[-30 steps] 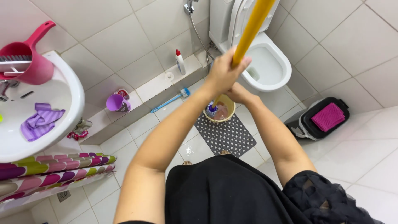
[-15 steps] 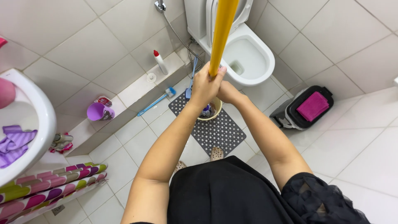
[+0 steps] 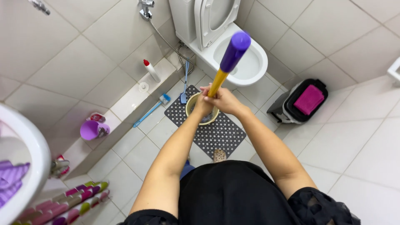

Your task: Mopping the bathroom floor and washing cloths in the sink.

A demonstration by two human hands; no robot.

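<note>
Both my hands grip a long yellow pole with a purple end (image 3: 228, 62), held nearly upright. My left hand (image 3: 203, 103) and my right hand (image 3: 223, 100) are closed on the pole just above a beige bucket (image 3: 191, 104). The bucket stands on a dark perforated mat (image 3: 221, 134) in front of the white toilet (image 3: 250, 62), whose seat is lifted. The pole's lower end goes down into the bucket and is hidden behind my hands.
A small black bin with a pink pad (image 3: 304, 100) stands right of the toilet. A blue brush (image 3: 151, 111), a white bottle with a red cap (image 3: 151, 71) and a purple jug (image 3: 92, 130) lie along the left ledge. A white sink (image 3: 25, 166) is at the near left.
The view has shifted right and forward; the sink has slid towards the left edge. The pole's purple end has come into view, and my hands stay closed on the pole over the bucket.
</note>
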